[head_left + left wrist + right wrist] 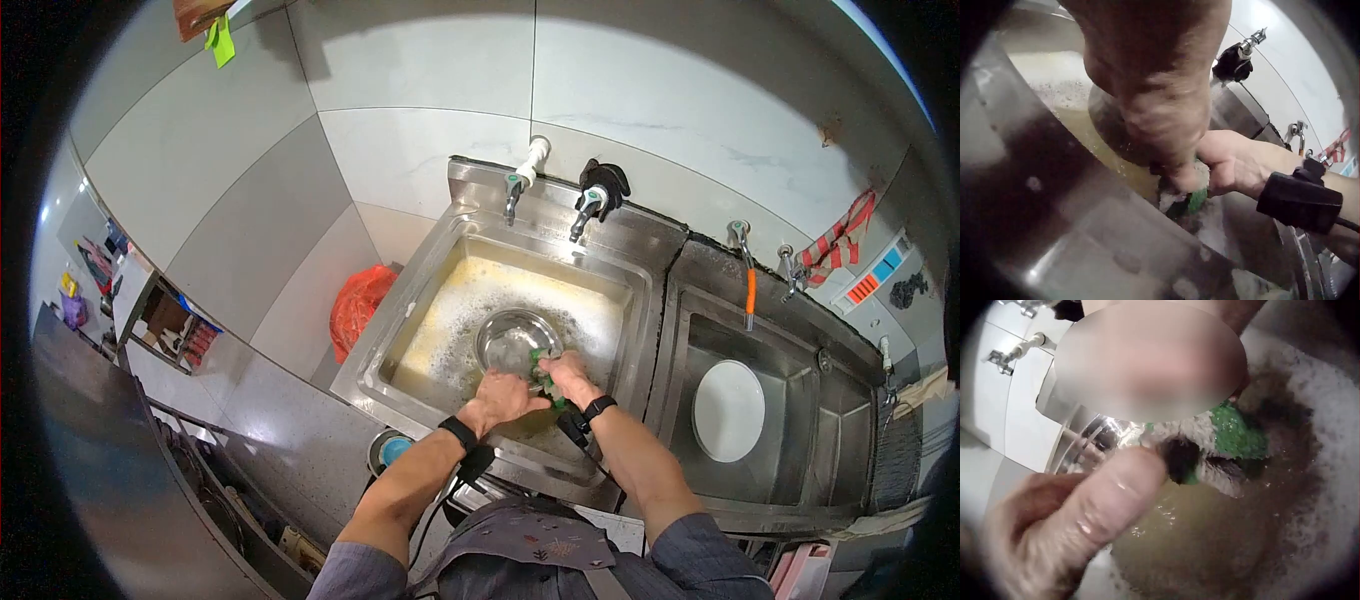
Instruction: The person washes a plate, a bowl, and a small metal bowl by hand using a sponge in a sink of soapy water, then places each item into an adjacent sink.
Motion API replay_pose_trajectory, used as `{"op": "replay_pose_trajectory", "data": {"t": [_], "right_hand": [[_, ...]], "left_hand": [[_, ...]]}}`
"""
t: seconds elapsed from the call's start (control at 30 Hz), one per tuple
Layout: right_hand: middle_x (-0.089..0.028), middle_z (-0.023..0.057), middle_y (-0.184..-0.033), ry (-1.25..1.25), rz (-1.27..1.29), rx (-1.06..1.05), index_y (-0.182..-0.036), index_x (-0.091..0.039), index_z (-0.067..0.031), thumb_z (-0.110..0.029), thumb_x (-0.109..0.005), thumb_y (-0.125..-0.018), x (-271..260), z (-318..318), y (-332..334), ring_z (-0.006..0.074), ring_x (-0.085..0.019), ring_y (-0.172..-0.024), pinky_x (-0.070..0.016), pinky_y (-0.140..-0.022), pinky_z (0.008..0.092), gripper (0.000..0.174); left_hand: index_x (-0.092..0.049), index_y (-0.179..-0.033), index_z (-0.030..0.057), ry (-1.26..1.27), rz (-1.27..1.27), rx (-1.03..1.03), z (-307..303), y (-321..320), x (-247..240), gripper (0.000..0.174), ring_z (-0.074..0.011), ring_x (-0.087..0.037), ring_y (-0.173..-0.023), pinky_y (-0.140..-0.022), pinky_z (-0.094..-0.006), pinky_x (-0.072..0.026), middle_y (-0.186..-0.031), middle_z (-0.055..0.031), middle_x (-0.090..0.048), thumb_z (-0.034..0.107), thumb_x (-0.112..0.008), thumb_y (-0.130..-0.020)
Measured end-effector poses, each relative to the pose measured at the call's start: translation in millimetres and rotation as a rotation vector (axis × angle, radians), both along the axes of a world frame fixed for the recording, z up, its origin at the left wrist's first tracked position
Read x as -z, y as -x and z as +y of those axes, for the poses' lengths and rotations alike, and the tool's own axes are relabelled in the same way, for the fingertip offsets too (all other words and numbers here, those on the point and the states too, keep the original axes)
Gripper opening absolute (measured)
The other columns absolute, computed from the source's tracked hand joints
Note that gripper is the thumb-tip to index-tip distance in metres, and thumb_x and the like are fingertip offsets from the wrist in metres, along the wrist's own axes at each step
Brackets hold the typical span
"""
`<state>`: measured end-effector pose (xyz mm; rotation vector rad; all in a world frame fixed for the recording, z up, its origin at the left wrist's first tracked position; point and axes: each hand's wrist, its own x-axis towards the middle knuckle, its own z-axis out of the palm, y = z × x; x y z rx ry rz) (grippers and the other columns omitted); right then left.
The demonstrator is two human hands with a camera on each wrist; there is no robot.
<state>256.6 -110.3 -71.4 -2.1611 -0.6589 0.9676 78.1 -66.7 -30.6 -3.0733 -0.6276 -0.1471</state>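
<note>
A green-and-grey scouring pad [545, 380], worn and wet, is folded between both hands, above the water at the front of the soapy sink [640, 330]. My right hand [568, 375] grips it from the right. Coming from the left, my left hand [500, 397] pinches it, its thumb over the pad [1196, 201] in the left wrist view. Dark gaps show in the folds of the pad [1238, 434] in the right wrist view, where a blurred patch hides part of a hand. Just beyond the hands, a round metal bowl [515, 340] sits in the foamy water.
Two taps [512, 195] stand over the soapy sink, one with a black glove [608, 178] on it. The right-hand basin holds a white oval dish [728, 410]. A red plastic bag [360, 308] lies left of the sink, and a blue-lined container [393, 450] stands at its front left.
</note>
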Motion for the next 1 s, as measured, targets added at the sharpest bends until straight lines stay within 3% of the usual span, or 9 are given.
{"op": "replay_pose_trajectory", "data": {"t": [0.17, 0.37, 0.53, 0.63, 0.77, 0.83, 0.93, 0.97, 1.0], "right_hand": [[-0.073, 0.0211, -0.097, 0.077, 0.08, -0.143, -0.095, -0.072, 0.0068, -0.03, -0.084, -0.077, -15.3, -4.0, -5.1, 0.0303, -0.07, -0.092, -0.0532, -0.078, 0.0421, 0.043], [-0.071, 0.025, -0.104, 0.248, -0.579, -0.566, -0.105, -0.07, 0.0039, -0.044, -0.081, -0.076, -28.0, 9.8, -25.9, 0.0409, -0.068, -0.097, -0.0536, -0.084, 0.0463, 0.057], [-0.069, 0.024, -0.108, 0.017, -0.663, -0.748, -0.11, -0.064, 0.0022, -0.041, -0.07, -0.087, -33.9, 36.9, -37.5, 0.0405, -0.066, -0.103, -0.0517, -0.089, 0.0482, 0.049], [-0.053, 0.0253, -0.141, -0.073, -0.377, -0.471, -0.131, -0.058, 0.0006, -0.042, -0.061, -0.092, -6.4, 50.1, -55.1, 0.0385, -0.052, -0.129, -0.0401, -0.108, 0.0464, 0.058], [-0.067, 0.0231, -0.118, -0.017, -0.56, -0.305, -0.118, -0.063, 0.0031, -0.033, -0.06, -0.094, 38.8, 56.1, -78.8, 0.0384, -0.063, -0.111, -0.0487, -0.096, 0.0461, 0.044], [-0.063, 0.0231, -0.125, 0.287, -0.244, -0.362, -0.118, -0.064, 0.0036, -0.026, -0.061, -0.093, 51.0, 61.6, -86.6, 0.0373, -0.06, -0.116, -0.0515, -0.093, 0.044, 0.039], [-0.062, 0.021, -0.127, 0.109, 0.253, -0.19, -0.12, -0.063, 0.0032, -0.019, -0.062, -0.093, 25.1, 51.4, -64.2, 0.0312, -0.062, -0.114, -0.0544, -0.088, 0.0413, 0.036], [-0.067, 0.0187, -0.114, -0.24, -0.19, -0.692, -0.123, -0.062, 0.0011, -0.015, -0.062, -0.094, 96.1, 55.7, -88.9, 0.0252, -0.065, -0.101, -0.056, -0.077, 0.0377, 0.034], [-0.067, 0.0163, -0.104, -0.12, 0.299, 0.002, -0.128, -0.06, -0.0021, -0.017, -0.062, -0.094, -12.8, 39.0, -31.1, 0.0217, -0.064, -0.096, -0.0543, -0.078, 0.0356, 0.037]], "left_hand": [[-0.074, -0.089, 0.0102, 0.163, 0.041, 0.086, 10.6, 2.5, 31.8, 0.022, -0.0298, -0.072, -0.082, -0.078, -0.04, -0.0558, -0.082, -0.0113, -0.073, 0.019, -0.053, -0.09], [-0.073, -0.081, 0.0121, 0.222, -0.057, 0.383, 21.1, 15.2, 23.4, 0.016, -0.0286, -0.071, -0.08, -0.077, -0.0397, -0.0551, -0.079, -0.0102, -0.072, 0.014, -0.057, -0.081], [-0.073, -0.09, 0.009, 0.253, 0.029, 0.426, 19.8, 20.6, 0.6, 0.018, -0.0319, -0.069, -0.083, -0.081, -0.042, -0.0535, -0.082, -0.0129, -0.071, 0.009, -0.058, -0.079], [-0.073, -0.09, 0.0074, 0.407, 0.036, 0.282, 26.7, 27.7, -25.0, 0.017, -0.0343, -0.069, -0.083, -0.078, -0.0437, -0.0536, -0.083, -0.0153, -0.071, 0.008, -0.061, -0.078], [-0.071, -0.102, 0.0059, 0.806, -0.076, -0.034, 32.4, 28.8, -30.7, 0.018, -0.033, -0.067, -0.081, -0.077, -0.0422, -0.0519, -0.085, -0.0209, -0.068, 0.011, -0.063, -0.087], [-0.07, -0.111, 0.0046, 1.097, -0.192, -0.258, 36.2, 23.8, -24.0, 0.021, -0.0234, -0.063, -0.08, -0.079, -0.0349, -0.0493, -0.086, -0.0151, -0.07, 0.012, -0.064, -0.092], [-0.068, -0.118, 0.0019, 1.334, -0.377, -0.347, 44.8, 12.3, -8.5, 0.026, -0.0157, -0.059, -0.088, -0.084, -0.0335, -0.0485, -0.091, -0.0039, -0.07, 0.011, -0.065, -0.094], [-0.067, -0.12, 0.0024, 1.348, -0.465, -0.335, 49.6, 9.3, 2.2, 0.029, -0.0135, -0.059, -0.074, -0.069, -0.0305, -0.0502, -0.091, -0.0032, -0.07, 0.006, -0.065, -0.091], [-0.067, -0.12, 0.0024, 1.344, -0.462, -0.329, 49.6, 8.7, -6.5, 0.029, -0.0135, -0.059, -0.074, -0.069, -0.0305, -0.0502, -0.091, -0.0032, -0.07, 0.006, -0.065, -0.091]]}}
